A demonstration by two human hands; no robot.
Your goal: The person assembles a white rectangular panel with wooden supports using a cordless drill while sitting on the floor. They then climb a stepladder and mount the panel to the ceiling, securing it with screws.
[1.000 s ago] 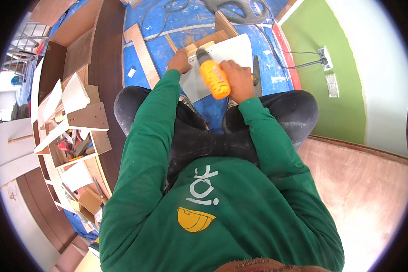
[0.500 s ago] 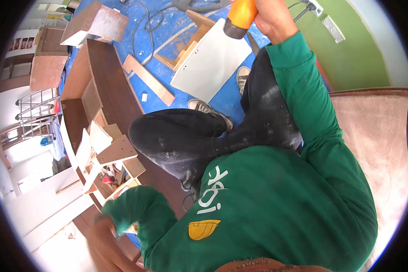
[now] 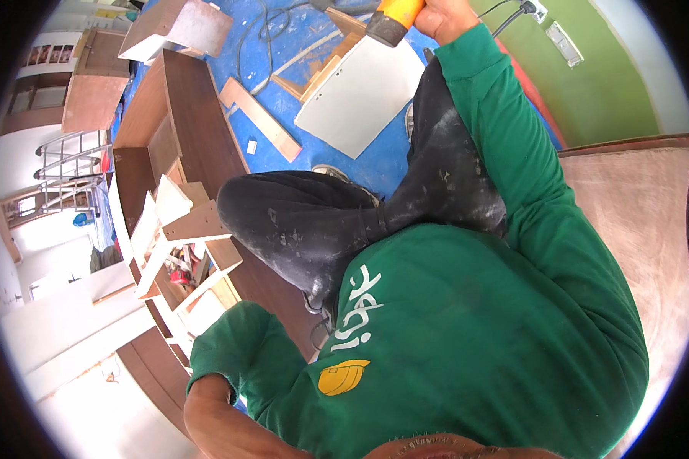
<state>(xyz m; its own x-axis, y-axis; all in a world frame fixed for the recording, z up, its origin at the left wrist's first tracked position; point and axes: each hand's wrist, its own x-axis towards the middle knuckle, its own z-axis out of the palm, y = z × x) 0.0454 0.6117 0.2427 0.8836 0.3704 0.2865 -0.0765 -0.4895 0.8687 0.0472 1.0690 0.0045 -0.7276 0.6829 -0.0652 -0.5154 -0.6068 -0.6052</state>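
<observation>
In the head view, the right hand [image 3: 445,19] has its fingers closed around one yellow drill [image 3: 398,17], whose dark end hides the far corner of one white board [image 3: 364,99]. The left hand [image 3: 233,421] runs out at the lower edge; its fingers cannot be seen, so I cannot tell how they are set.

The board lies on the blue floor [image 3: 390,164], some wooden pieces [image 3: 318,73] along its far left edge. Two dark-trousered legs [image 3: 298,222] cover the floor's near part, the right one rising in front of the board's right corner; two shoes [image 3: 337,173] show partly.

Toward the floor's left edge lie one pale wooden strip [image 3: 264,122] and one small white piece [image 3: 252,147]. One long brown cabinet [image 3: 199,99] flanks that edge, bearing an open wooden box [image 3: 226,254]. Beyond the floor's right edge, two socket plates [image 3: 564,46] sit on a green wall [image 3: 605,92].
</observation>
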